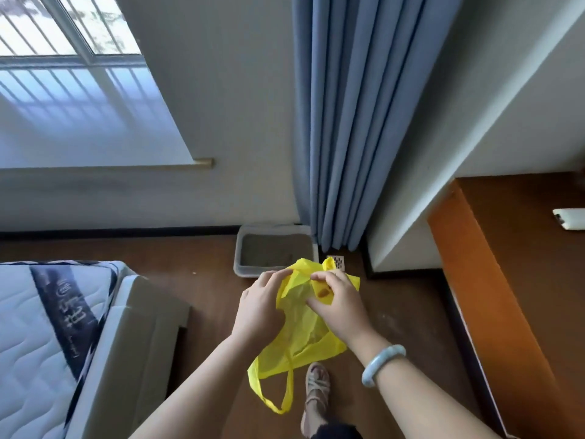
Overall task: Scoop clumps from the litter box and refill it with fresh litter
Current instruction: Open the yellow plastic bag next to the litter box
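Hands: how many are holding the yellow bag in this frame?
2. The left hand grips the bag's left edge near its top; the right hand pinches bunched plastic at its upper right. No other hand is in view.

Litter box (243,270) on floor (202,264), back against wall (221,122), just left of curtain (348,122) foot. Litter (272,248) inside box. Slotted item (337,262) on floor just right of box, partly hidden behind bag (300,331). Bag in mid-air, nearer than box, gripped at top: left hand (259,308) on left edge, right hand (340,307) on right edge. Sandalled foot (316,397) on floor below bag. Mattress (47,327) on bed frame (139,327), near left. Window (63,26) above, far left. Surface (522,264) at right, small object (569,218) on far end.
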